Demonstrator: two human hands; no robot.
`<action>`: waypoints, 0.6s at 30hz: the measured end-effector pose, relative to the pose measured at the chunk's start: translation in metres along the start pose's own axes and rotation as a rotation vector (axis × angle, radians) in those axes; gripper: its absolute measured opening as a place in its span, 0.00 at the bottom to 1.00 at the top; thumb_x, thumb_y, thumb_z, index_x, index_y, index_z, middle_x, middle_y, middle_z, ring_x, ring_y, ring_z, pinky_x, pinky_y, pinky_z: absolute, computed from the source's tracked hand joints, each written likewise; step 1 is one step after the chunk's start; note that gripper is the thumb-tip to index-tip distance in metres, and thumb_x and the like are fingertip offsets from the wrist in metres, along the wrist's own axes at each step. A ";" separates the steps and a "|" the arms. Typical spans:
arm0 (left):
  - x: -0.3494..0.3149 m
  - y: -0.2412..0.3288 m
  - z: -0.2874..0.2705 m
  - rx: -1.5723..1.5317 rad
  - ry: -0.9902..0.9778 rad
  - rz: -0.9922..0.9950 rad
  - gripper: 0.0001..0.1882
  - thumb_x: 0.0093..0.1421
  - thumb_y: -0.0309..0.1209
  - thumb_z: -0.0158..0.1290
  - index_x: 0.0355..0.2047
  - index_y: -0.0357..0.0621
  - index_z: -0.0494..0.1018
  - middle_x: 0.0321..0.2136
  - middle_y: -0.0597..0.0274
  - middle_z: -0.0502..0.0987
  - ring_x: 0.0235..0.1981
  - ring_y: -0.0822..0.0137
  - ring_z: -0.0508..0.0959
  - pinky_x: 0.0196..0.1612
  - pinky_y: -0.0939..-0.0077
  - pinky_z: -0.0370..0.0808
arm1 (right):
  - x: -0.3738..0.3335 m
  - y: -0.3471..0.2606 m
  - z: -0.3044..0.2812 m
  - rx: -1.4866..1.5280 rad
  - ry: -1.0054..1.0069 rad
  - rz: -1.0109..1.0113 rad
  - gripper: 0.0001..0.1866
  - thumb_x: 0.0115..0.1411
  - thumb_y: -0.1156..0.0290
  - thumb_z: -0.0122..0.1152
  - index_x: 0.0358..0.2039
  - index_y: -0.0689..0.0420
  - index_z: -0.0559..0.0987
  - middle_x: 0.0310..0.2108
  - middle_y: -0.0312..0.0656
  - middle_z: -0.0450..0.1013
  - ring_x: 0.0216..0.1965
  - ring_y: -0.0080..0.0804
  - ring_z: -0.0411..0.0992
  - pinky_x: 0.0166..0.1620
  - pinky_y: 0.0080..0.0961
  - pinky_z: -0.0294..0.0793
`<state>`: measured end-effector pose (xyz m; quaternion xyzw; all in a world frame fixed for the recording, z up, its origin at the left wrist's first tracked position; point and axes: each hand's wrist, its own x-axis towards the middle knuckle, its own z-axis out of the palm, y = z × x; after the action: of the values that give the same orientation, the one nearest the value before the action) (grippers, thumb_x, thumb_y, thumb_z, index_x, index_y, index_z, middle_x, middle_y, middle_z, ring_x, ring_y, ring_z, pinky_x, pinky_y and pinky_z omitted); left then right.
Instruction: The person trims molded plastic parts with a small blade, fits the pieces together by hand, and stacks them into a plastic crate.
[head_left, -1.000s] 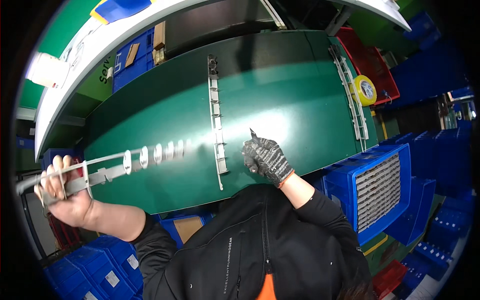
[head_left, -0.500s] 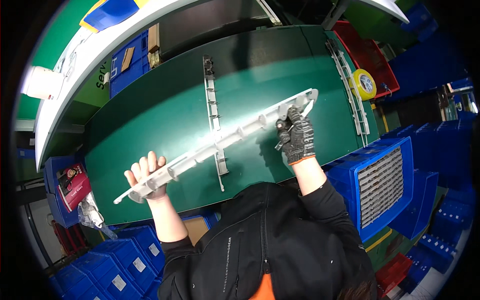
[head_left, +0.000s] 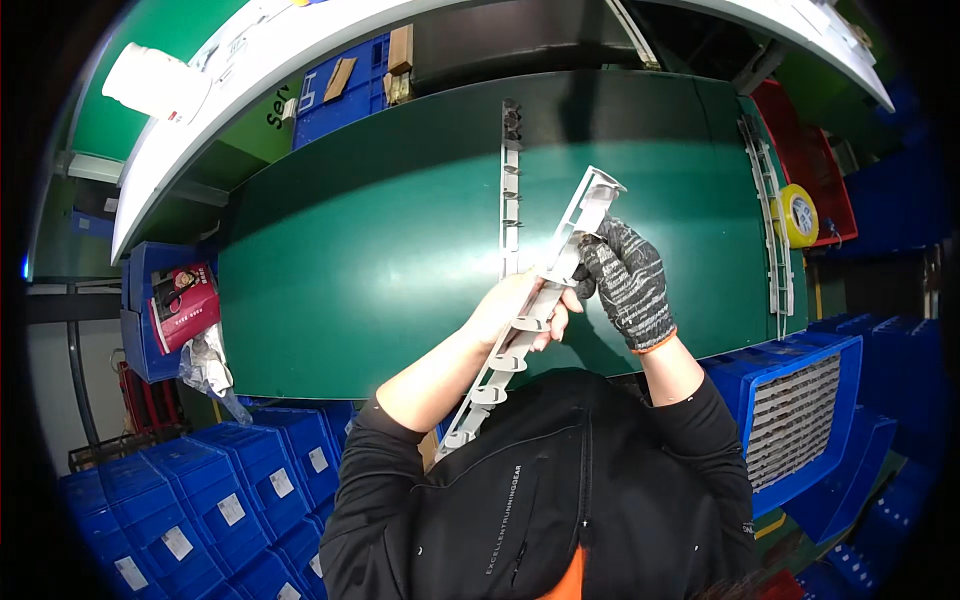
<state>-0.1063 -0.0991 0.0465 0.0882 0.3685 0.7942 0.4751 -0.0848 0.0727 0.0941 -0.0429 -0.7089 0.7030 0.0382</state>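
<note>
A long light-grey plastic strip [head_left: 510, 362] with rounded tabs along it slants from my chest up over the table's front edge. My bare left hand [head_left: 520, 312] is closed around its middle, the fingers wrapped over its right side. In a dark knitted glove with an orange cuff, my right hand [head_left: 632, 285] has its fingers curled in a pinch against the strip's upper part. What lies between those fingertips is hidden. Beyond my left hand, a second strip [head_left: 511, 185] with dark pieces at its far end lies on the green table [head_left: 380, 250].
More strips [head_left: 770, 225] lie along the table's right edge beside a yellow tape roll [head_left: 797, 216] and a red bin [head_left: 800, 150]. A blue crate [head_left: 790, 425] of stacked grey strips stands at right. Blue boxes [head_left: 230, 480] fill the lower left. A white shelf [head_left: 170, 175] overhangs the far side.
The strip has swung steeper and nearer my body. My left hand has moved right from its lower end to its middle, close to my right hand. The whole view has shifted.
</note>
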 end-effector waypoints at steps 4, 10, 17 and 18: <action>-0.006 0.013 0.010 -0.009 0.180 -0.116 0.24 0.60 0.46 0.39 0.32 0.33 0.68 0.18 0.62 0.70 0.09 0.72 0.69 0.12 0.83 0.66 | -0.015 0.010 -0.009 -0.683 0.063 -0.356 0.08 0.52 0.70 0.52 0.30 0.60 0.74 0.24 0.48 0.71 0.25 0.43 0.70 0.30 0.30 0.70; -0.012 0.014 0.002 0.020 0.327 0.103 0.21 0.58 0.44 0.44 0.35 0.35 0.66 0.22 0.64 0.67 0.11 0.72 0.68 0.11 0.81 0.67 | -0.039 0.000 0.009 -0.649 -0.047 -0.367 0.05 0.49 0.73 0.55 0.27 0.59 0.75 0.23 0.47 0.70 0.24 0.44 0.70 0.28 0.32 0.69; -0.010 0.017 0.018 0.079 0.452 0.110 0.23 0.56 0.46 0.45 0.35 0.34 0.65 0.20 0.63 0.67 0.08 0.71 0.66 0.12 0.83 0.65 | -0.041 0.004 0.017 -0.677 -0.086 -0.338 0.08 0.49 0.68 0.56 0.25 0.59 0.76 0.23 0.45 0.71 0.25 0.41 0.70 0.29 0.32 0.69; -0.009 0.017 0.017 0.077 0.451 0.110 0.23 0.56 0.46 0.45 0.35 0.34 0.65 0.20 0.63 0.67 0.08 0.71 0.66 0.12 0.83 0.65 | -0.041 0.004 0.016 -0.679 -0.086 -0.337 0.08 0.49 0.68 0.56 0.25 0.59 0.76 0.23 0.45 0.71 0.25 0.41 0.70 0.29 0.32 0.69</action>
<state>-0.1043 -0.1027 0.0722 -0.0534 0.4899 0.8038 0.3332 -0.0461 0.0521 0.0899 0.0935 -0.8996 0.4129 0.1070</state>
